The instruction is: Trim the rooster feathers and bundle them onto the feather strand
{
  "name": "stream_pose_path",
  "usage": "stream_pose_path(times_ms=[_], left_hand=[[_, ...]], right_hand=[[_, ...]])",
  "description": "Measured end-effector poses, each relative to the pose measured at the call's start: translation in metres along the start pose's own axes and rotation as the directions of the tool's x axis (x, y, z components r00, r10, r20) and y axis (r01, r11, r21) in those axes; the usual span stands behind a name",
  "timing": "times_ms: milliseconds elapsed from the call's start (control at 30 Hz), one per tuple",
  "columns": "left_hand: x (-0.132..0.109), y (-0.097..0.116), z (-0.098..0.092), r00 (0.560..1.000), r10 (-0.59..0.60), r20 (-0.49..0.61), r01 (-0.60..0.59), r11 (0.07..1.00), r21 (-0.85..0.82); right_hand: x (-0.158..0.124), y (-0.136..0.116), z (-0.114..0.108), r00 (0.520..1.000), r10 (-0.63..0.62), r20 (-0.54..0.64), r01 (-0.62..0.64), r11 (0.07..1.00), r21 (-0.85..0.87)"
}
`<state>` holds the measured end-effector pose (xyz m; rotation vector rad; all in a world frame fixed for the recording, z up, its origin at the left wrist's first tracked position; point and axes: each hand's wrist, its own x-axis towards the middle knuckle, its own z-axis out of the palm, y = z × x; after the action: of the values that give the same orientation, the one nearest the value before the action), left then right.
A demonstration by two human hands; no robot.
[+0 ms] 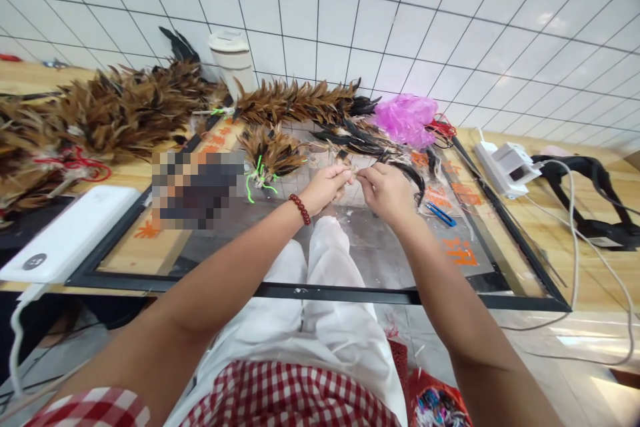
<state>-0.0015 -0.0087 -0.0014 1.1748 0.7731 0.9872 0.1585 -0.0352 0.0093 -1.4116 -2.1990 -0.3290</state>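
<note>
Above a glass panel in a black frame (340,293), my left hand (327,188) and my right hand (387,192) are close together, fingers pinched. A small pale bit shows between the fingertips, too small to name. To the left of my hands lies a bundle of brown feathers (274,147) with bright green string (259,177) at its base. Loose long dark feathers (357,140) lie just beyond my hands. A blue utility knife (441,214) rests on the glass to the right of my right hand.
At the back are a long brown feather garland (295,101), a pink plastic bag (406,119) and a white lidded cup (233,63). Larger feather bundles (125,103) and a white power bank (73,230) are left. A white power strip (503,163) with cables and a black stand (595,193) are right.
</note>
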Motion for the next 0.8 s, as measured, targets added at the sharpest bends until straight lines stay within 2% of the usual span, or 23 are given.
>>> stream_pose_path(times_ms=[100,267,333,400,500,600,700,800], left_hand=[[0.000,-0.003,0.002,0.999,-0.041,0.019,0.041,0.999,0.009],[0.003,-0.001,-0.002,0.991,-0.047,-0.123,0.049,0.999,0.011],[0.004,0.001,-0.005,0.984,-0.037,-0.172,0.053,0.995,0.088],[0.004,0.001,-0.006,0.984,-0.002,-0.177,0.044,0.972,0.229],[0.003,0.001,-0.006,0.997,0.058,-0.057,-0.024,0.875,0.484],[0.000,0.002,-0.003,0.996,0.002,0.090,-0.055,0.810,0.584],[-0.005,0.004,-0.001,0.960,-0.145,0.239,0.001,0.857,0.515],[-0.009,0.006,-0.002,0.897,-0.231,0.376,0.099,0.936,0.339]], right_hand=[[-0.001,-0.001,0.001,0.999,-0.053,-0.009,0.053,0.998,-0.019],[-0.002,0.012,0.000,0.995,-0.093,-0.034,0.092,0.995,-0.025],[-0.002,0.015,-0.003,0.988,-0.154,-0.031,0.154,0.988,-0.004],[-0.001,0.016,-0.006,0.975,-0.218,-0.044,0.219,0.975,0.026],[0.000,0.013,-0.007,0.960,-0.258,-0.112,0.266,0.961,0.069],[0.001,0.010,-0.007,0.953,-0.265,-0.145,0.289,0.940,0.180],[0.002,0.012,-0.009,0.970,-0.205,-0.132,0.242,0.876,0.418],[0.003,0.015,-0.008,0.994,-0.062,-0.094,0.108,0.763,0.638]])
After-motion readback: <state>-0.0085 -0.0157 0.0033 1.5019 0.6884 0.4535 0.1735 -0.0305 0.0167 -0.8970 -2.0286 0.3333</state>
